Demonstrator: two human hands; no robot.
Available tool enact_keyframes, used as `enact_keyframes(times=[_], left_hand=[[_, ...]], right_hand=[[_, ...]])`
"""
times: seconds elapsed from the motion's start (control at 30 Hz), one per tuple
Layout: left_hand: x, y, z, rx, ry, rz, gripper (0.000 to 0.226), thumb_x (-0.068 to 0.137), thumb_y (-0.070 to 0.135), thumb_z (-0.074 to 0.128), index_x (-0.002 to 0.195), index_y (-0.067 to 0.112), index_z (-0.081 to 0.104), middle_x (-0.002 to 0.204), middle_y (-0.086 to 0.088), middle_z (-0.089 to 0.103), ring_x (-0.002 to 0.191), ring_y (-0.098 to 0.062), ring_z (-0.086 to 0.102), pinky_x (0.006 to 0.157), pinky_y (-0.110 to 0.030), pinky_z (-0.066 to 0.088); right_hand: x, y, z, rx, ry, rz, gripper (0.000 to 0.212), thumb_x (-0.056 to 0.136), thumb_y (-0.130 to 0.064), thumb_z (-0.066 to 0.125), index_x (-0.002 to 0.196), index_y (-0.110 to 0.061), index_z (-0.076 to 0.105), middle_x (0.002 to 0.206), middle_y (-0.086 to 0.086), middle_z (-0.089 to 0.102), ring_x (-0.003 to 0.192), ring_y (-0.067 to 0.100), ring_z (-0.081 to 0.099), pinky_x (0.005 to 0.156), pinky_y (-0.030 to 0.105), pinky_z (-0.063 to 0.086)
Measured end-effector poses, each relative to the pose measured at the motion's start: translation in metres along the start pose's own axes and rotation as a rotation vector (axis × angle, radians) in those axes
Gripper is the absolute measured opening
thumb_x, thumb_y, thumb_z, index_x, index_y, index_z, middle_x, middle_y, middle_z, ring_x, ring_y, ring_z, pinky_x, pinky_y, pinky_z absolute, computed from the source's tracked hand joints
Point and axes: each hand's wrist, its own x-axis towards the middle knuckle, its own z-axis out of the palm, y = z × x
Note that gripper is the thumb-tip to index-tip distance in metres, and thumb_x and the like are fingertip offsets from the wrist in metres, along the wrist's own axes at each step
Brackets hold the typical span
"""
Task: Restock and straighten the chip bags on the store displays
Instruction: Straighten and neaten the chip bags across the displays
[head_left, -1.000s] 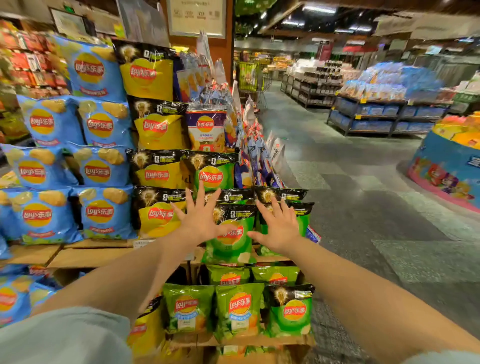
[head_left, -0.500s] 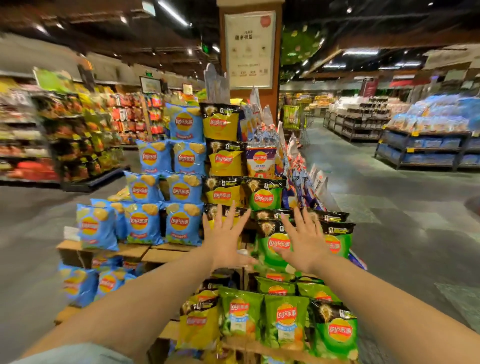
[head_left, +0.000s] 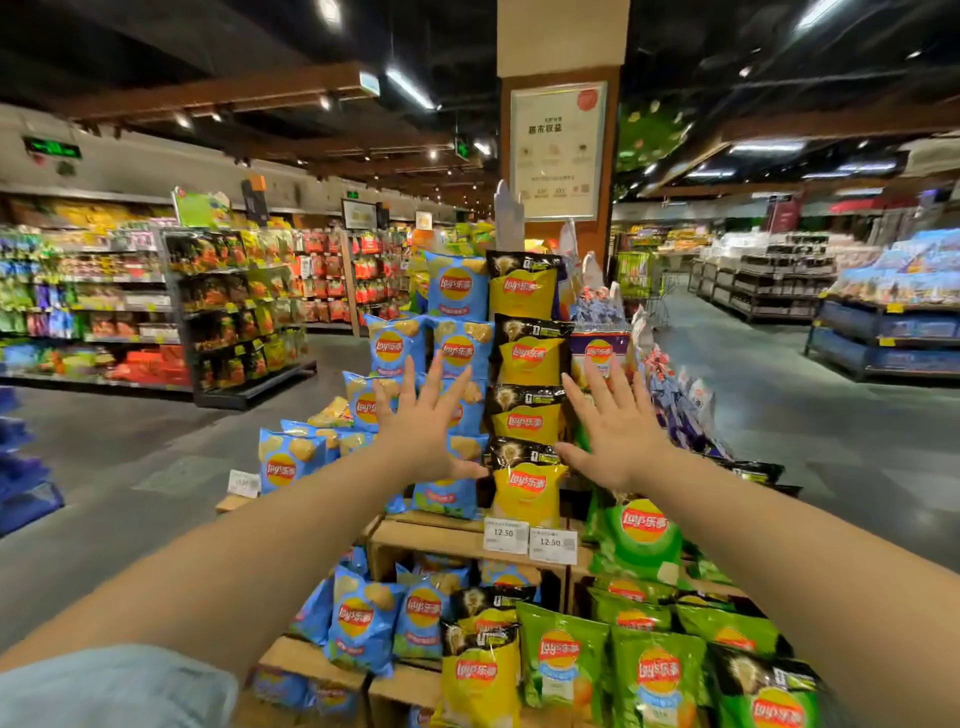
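Note:
A stepped wooden display (head_left: 426, 535) carries chip bags in columns: blue bags (head_left: 457, 291) on the left, yellow and black bags (head_left: 527, 421) in the middle, green bags (head_left: 641, 535) on the right. My left hand (head_left: 426, 426) is held up with fingers spread in front of the blue column. Over on the other side of the yellow column, my right hand (head_left: 613, 431) has its fingers apart too. Neither hand holds a bag. The yellow column stands between the two hands.
Two price tags (head_left: 530, 538) hang on the shelf edge below the yellow bags. A pillar with a poster (head_left: 558, 150) rises behind the display. Snack shelves (head_left: 228, 312) line the left aisle and low blue-fronted stands (head_left: 883, 338) sit at the right. Grey floor surrounds the display.
The view has stepped back and swung left. Both hands have risen from the green bags low on the display to either side of the yellow column.

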Motion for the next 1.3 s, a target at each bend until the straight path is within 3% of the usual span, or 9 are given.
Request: enact_keyframes(times=[0.4,0.57,0.77,1.0,1.3], left_hand=[[0.003,-0.169,-0.005,0.003,0.022,-0.076,0.115,0.064,0.088,0.045,0.138,0.044,-0.031,0.149,0.007,-0.039,0.138,-0.035,-0.033,0.106,-0.070,-0.010],[0.023,-0.204,0.012,-0.102,0.015,-0.082,0.109,0.065,0.089,0.043,0.137,0.049,-0.030,0.149,0.010,-0.038,0.137,-0.033,-0.034,0.104,-0.072,-0.011],[0.051,-0.226,0.048,-0.062,0.013,0.019,0.106,0.068,0.088,0.039,0.141,0.046,-0.026,0.150,0.008,-0.038,0.138,-0.035,-0.032,0.102,-0.072,-0.011],[0.120,-0.255,0.090,-0.158,-0.025,-0.049,0.105,0.070,0.085,0.043,0.141,0.048,-0.023,0.151,0.001,-0.036,0.139,-0.037,-0.030,0.103,-0.070,-0.012],[0.285,-0.308,0.098,-0.064,0.011,0.063,0.101,0.074,0.082,0.043,0.142,0.046,-0.023,0.150,0.005,-0.037,0.139,-0.035,-0.030,0.107,-0.068,-0.013]], right_hand=[[0.065,-0.104,-0.034,0.009,0.027,0.018,0.085,0.092,-0.066,0.028,0.149,-0.024,-0.018,0.155,0.005,-0.027,0.140,0.030,-0.029,0.112,0.051,-0.014],[0.091,-0.148,-0.023,-0.005,0.002,0.030,0.074,0.091,-0.068,0.020,0.145,-0.039,-0.021,0.152,0.002,-0.033,0.138,0.032,-0.033,0.111,0.054,-0.016],[0.120,-0.171,0.013,0.025,-0.074,0.024,0.069,0.090,-0.069,0.017,0.141,-0.045,-0.023,0.152,0.000,-0.033,0.137,0.029,-0.035,0.112,0.053,-0.015],[0.192,-0.167,0.034,-0.008,-0.084,0.069,0.068,0.093,-0.066,0.019,0.145,-0.042,-0.017,0.153,0.000,-0.031,0.139,0.028,-0.032,0.111,0.055,-0.014],[0.357,-0.156,0.059,-0.044,-0.054,0.021,0.066,0.094,-0.064,0.018,0.147,-0.041,-0.013,0.155,-0.001,-0.027,0.141,0.028,-0.028,0.113,0.056,-0.014]])
